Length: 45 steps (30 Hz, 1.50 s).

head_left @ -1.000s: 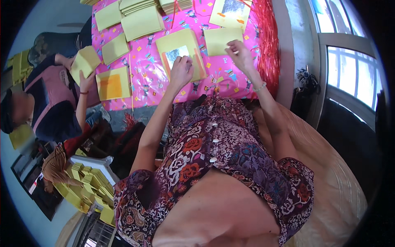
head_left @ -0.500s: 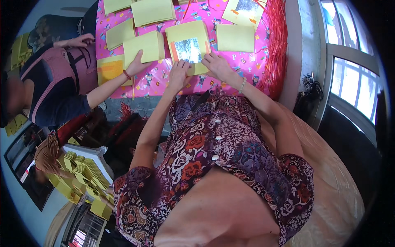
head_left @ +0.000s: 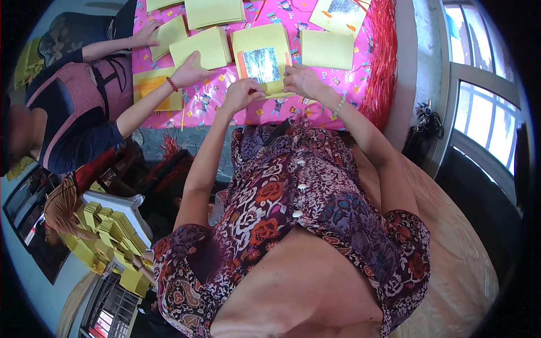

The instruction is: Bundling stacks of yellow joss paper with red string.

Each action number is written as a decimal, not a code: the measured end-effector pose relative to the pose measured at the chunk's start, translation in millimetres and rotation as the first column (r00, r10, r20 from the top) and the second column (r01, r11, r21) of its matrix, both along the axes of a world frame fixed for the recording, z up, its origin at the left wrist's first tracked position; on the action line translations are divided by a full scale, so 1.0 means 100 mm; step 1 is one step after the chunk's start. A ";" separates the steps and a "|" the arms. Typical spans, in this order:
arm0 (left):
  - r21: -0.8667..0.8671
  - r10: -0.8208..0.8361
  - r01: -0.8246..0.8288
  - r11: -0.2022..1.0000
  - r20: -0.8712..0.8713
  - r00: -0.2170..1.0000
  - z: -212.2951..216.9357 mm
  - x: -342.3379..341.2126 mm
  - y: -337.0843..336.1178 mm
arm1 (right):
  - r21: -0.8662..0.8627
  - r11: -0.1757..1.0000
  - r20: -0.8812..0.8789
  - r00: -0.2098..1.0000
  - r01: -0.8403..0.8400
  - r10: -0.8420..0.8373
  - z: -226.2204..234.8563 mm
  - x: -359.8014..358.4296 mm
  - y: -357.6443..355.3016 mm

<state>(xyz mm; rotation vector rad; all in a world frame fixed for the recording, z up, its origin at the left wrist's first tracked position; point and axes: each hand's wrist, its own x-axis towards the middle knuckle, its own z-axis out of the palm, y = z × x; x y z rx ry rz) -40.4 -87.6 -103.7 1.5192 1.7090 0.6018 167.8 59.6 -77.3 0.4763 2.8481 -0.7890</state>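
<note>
Seen from above, our left hand and right hand both pinch the near edge of a yellow envelope bearing a grey picture, lying on the pink tablecloth just beyond our fingers. We judge it best to keep both grips even, pressing the edge flat.

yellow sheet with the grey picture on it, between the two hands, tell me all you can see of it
The yellow sheet looks like thin paper or card. It lies flat on the pink patterned tablecloth, with a grey silvery picture and an orange strip on its middle. The left hand and right hand press on its near edge. More yellow sheets lie around it.
</note>
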 end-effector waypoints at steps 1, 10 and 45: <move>-0.026 -0.010 0.010 1.000 0.018 1.000 -0.01 -0.02 0.02 | -0.006 1.000 0.008 1.000 -0.002 0.002 0.00 0.00 0.01; -0.092 -0.085 0.099 0.991 0.149 0.985 -0.15 -0.17 0.16 | -0.071 0.997 -0.008 1.000 0.027 -0.028 -0.02 -0.02 0.05; 0.421 0.166 -0.144 0.896 -0.017 0.986 0.03 -0.48 0.03 | -0.074 0.997 -0.396 0.918 0.002 -0.031 0.41 -0.07 0.18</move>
